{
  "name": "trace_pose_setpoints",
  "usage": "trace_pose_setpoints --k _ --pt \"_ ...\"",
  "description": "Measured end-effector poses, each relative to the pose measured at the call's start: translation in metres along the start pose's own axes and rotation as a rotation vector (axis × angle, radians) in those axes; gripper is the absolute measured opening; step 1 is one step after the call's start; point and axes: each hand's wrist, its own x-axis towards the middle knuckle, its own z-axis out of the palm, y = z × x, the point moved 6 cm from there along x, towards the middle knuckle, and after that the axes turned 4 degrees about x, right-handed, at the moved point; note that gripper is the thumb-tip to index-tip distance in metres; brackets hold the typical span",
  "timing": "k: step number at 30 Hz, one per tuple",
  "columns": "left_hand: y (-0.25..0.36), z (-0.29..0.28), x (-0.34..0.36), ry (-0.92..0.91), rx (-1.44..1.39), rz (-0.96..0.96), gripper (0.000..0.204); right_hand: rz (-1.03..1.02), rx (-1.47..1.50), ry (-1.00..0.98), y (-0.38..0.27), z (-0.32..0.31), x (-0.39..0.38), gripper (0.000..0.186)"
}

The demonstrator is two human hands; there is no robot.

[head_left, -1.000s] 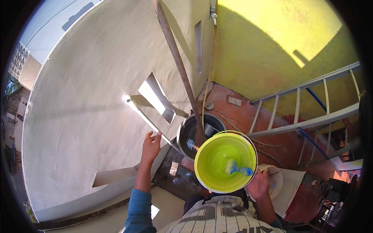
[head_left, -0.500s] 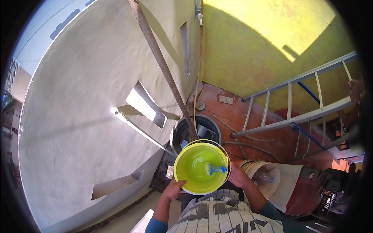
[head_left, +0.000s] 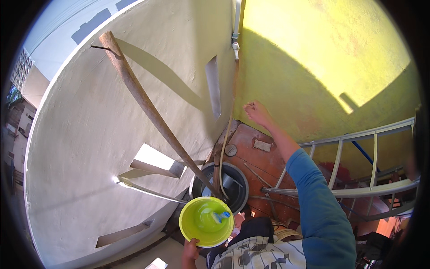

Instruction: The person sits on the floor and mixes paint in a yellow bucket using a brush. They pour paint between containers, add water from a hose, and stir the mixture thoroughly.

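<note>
My left hand [head_left: 191, 246] grips the lower rim of a lime-yellow bucket [head_left: 188, 217] of pale yellow-green paint, with a blue-handled brush [head_left: 224, 216] lying inside. My right hand [head_left: 255, 112] is raised in front of the yellow wall, off the bucket, fingers curled; whether they hold anything is unclear. Left of it, a pale hose [head_left: 230, 132] hangs from a white pipe fitting [head_left: 236, 49]. A long wooden pole [head_left: 148, 107] slants across the white curved wall [head_left: 76, 134] into a dark tub [head_left: 242, 188], beside what looks like a broom [head_left: 216, 163].
An aluminium ladder [head_left: 340, 161] lies across the right side over the red floor [head_left: 251, 166]. A white bar [head_left: 148, 190] slants along the left wall, which has slot openings [head_left: 212, 85]. Hoses trail near the tub, and a pale container [head_left: 284, 231] is partly behind my body.
My right hand has left the bucket and risen forward. The bucket, now in my left hand, is lower and further left. The view has tilted up, showing the pole's top.
</note>
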Motion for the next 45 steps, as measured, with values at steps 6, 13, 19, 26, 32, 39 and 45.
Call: trace_pose_setpoints --k 6,13,19,26,32,39,45 --pt "-0.024 0.019 0.002 0.098 0.133 0.272 0.038 -0.353 -0.307 0.350 -0.115 -0.038 0.190 0.061" --pt "-0.061 0.025 -0.030 0.326 0.972 0.672 0.039 -0.431 -0.445 0.506 -0.143 -0.045 0.259 0.028" --pt "-0.051 0.037 -0.050 0.349 0.873 0.674 0.038 -0.504 -0.519 0.499 -0.136 -0.078 0.281 0.019" --pt "-0.037 0.046 -0.072 0.385 0.798 0.564 0.035 -0.509 -0.560 0.427 -0.125 -0.084 0.292 0.030" --pt "-0.058 0.031 -0.056 0.338 -0.518 0.043 0.052 -0.386 -0.196 0.261 -0.040 -0.066 0.232 0.072" --pt "-0.078 -0.026 -0.028 0.316 -0.550 0.062 0.053 0.237 0.328 0.013 0.221 -0.001 -0.037 0.041" --pt "-0.102 -0.096 0.022 0.245 -0.441 0.027 0.057 0.904 0.354 0.108 0.381 0.049 -0.383 0.017"
